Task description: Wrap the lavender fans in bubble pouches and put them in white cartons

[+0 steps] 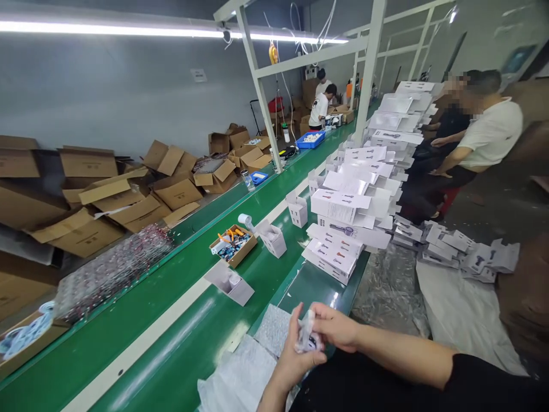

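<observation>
Packet (310, 340): held low, between both hands; I take it as my clock's centre, with twelve at the top of my view. Clear film surrounds something partly dark, too small for me to identify.
Left hand (295, 359): curled around the packet's nearer side, fingers up and thumb across below, a cradle that seems to bear its weight.
Right hand (338, 327): gripping the film from two o'clock with bent fingers; I judge the left steadies the packet so these fingers can work the loose plastic.
Wrapping (238, 379): pale sheets spread from eight to nine o'clock, beside the left hand, probably kept there for a short reach.
Open box (242, 292): tipped over at ten o'clock, its mouth exposed, something white inside.
Tray (245, 253): between ten and eleven, its low sides likely keeping the loose small parts and orange-handled tools together.
Box stack (332, 254): from one o'clock, printed white boxes heaped along the green table (154, 366), perhaps to leave the middle free.
</observation>
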Demonstrator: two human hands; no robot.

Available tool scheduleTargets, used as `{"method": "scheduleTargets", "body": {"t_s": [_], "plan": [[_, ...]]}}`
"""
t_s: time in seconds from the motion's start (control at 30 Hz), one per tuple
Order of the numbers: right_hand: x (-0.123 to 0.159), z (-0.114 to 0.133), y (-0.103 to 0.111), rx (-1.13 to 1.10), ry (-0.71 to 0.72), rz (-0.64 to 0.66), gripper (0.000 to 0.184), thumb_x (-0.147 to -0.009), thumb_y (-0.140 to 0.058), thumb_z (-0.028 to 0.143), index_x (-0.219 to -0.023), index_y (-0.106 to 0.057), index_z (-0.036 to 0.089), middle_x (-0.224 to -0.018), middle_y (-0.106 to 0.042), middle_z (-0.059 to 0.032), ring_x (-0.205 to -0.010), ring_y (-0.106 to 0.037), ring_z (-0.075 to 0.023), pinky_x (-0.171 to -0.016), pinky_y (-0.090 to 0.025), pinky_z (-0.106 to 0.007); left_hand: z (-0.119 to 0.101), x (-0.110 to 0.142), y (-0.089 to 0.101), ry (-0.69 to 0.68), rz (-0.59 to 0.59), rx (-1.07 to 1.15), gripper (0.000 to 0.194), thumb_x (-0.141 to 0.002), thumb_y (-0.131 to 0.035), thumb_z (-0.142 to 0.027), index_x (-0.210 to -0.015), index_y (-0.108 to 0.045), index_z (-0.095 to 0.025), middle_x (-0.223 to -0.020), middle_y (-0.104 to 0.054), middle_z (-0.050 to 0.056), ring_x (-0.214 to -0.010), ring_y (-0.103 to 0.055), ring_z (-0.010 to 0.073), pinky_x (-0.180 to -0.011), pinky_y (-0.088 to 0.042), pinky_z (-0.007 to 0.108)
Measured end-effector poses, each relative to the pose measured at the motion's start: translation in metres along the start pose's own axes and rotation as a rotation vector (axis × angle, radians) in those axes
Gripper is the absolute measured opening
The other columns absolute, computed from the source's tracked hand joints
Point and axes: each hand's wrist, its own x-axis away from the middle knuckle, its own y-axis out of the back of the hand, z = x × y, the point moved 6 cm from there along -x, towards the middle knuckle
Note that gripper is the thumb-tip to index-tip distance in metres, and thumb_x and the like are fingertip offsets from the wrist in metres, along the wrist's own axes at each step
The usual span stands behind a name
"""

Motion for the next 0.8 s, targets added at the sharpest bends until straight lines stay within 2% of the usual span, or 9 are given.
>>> {"method": "scheduleTargets", "body": {"t_s": [0.07, 0.13, 0.23, 0.3, 0.4, 0.53, 0.63, 0.7, 0.8], "plan": [[-0.004, 0.014, 0.003, 0.052, 0.039, 0.006, 0.022, -0.068, -0.063, 0.038, -0.074, -0.047, 0.024, -0.057, -0.056, 0.0067, -0.046, -0.05, -0.0096, -0.044, -0.038, -0.02, -0.001, -0.004, -0.001, -0.037, -0.062, -0.05, 0.067, -0.057, -0.079, -0.039, -0.118, -0.06, -0.02, -0.097, -0.065, 0.007, -0.088, -0.06, 0.0209, -0.081, -0.048, 0.03], [-0.003, 0.049, 0.038, 0.112, 0.191, -0.207, 0.023, -0.071, -0.063, 0.038, -0.083, -0.048, 0.025, -0.059, -0.058, 0.0061, -0.05, -0.054, -0.0113, -0.048, -0.042, -0.022, -0.002, -0.005, 0.009, -0.075, -0.223, -0.083, 0.043, -0.064, -0.073, -0.044, -0.098, -0.069, -0.017, -0.088, -0.066, 0.006, -0.085, -0.06, 0.0211, -0.077, -0.049, 0.029], [0.015, 0.121, 0.122, 0.145, 0.521, -0.837, 0.054, -0.07, -0.067, 0.043, -0.113, -0.04, 0.025, -0.075, -0.06, 0.0034, -0.056, -0.057, -0.0131, -0.054, -0.047, -0.026, 0.0, 0.0, 0.027, -0.053, -0.361, -0.026, 0.041, -0.065, -0.073, -0.049, -0.091, -0.07, -0.017, -0.084, -0.066, 0.004, -0.079, -0.059, 0.0201, -0.069, -0.051, 0.028], [0.014, 0.152, 0.163, 0.176, 0.494, -1.025, 0.072, -0.065, -0.071, 0.046, -0.124, -0.035, 0.023, -0.08, -0.057, 0.0019, -0.053, -0.055, -0.0132, -0.05, -0.046, -0.027, 0.001, 0.004, 0.033, -0.025, -0.371, 0.043, 0.045, -0.063, -0.074, -0.049, -0.094, -0.07, -0.016, -0.09, -0.066, 0.006, -0.082, -0.06, 0.0211, -0.067, -0.053, 0.029], [0.002, 0.183, 0.189, 0.486, 0.437, -1.166, 0.056, -0.066, -0.069, 0.043, -0.112, -0.054, 0.015, -0.072, -0.053, 0.0, -0.056, -0.052, -0.0151, -0.053, -0.044, -0.028, 0.004, 0.009, 0.035, 0.044, -0.399, 0.165, 0.049, -0.061, -0.076, -0.049, -0.098, -0.069, -0.017, -0.1, -0.066, 0.008, -0.084, -0.062, 0.0224, -0.062, -0.054, 0.029], [0.001, 0.194, 0.172, 0.668, 0.492, -1.228, 0.028, -0.075, -0.059, 0.038, -0.09, -0.068, 0.015, -0.081, -0.054, -0.0071, -0.08, -0.053, -0.0233, -0.075, -0.045, -0.037, 0.006, 0.02, 0.044, 0.061, -0.488, 0.28, 0.049, -0.058, -0.079, -0.045, -0.097, -0.069, -0.018, -0.106, -0.065, 0.007, -0.085, -0.063, 0.0224, -0.058, -0.055, 0.028], [0.016, 0.193, 0.123, 0.924, 0.667, -1.167, 0.019, -0.079, -0.059, 0.033, -0.085, -0.072, 0.02, -0.105, -0.053, -0.0124, -0.102, -0.046, -0.0306, -0.089, -0.038, -0.048, -0.001, 0.034, 0.07, 0.001, -0.604, 0.367, 0.046, -0.055, -0.081, -0.037, -0.094, -0.069, -0.017, -0.102, -0.067, 0.006, -0.079, -0.063, 0.0196, -0.051, -0.053, 0.024], [0.02, 0.181, 0.08, 1.184, 0.795, -1.006, 0.015, -0.079, -0.061, 0.029, -0.074, -0.072, 0.021, -0.124, -0.048, -0.0119, -0.116, -0.035, -0.0375, -0.095, -0.029, -0.058, -0.011, 0.048, 0.094, -0.07, -0.723, 0.454, 0.042, -0.052, -0.082, -0.031, -0.089, -0.068, -0.016, -0.093, -0.068, 0.003, -0.07, -0.062, 0.0156, -0.042, -0.049, 0.02], [0.005, 0.134, 0.028, 1.419, 0.804, -0.588, 0.018, -0.079, -0.061, 0.025, -0.064, -0.068, 0.017, -0.142, -0.035, -0.0084, -0.128, -0.021, -0.0446, -0.099, -0.016, -0.069, -0.028, 0.066, 0.124, -0.142, -0.858, 0.58, 0.035, -0.051, -0.081, -0.023, -0.081, -0.065, -0.017, -0.08, -0.065, -0.002, -0.057, -0.057, 0.0099, -0.036, -0.044, 0.016]]}}
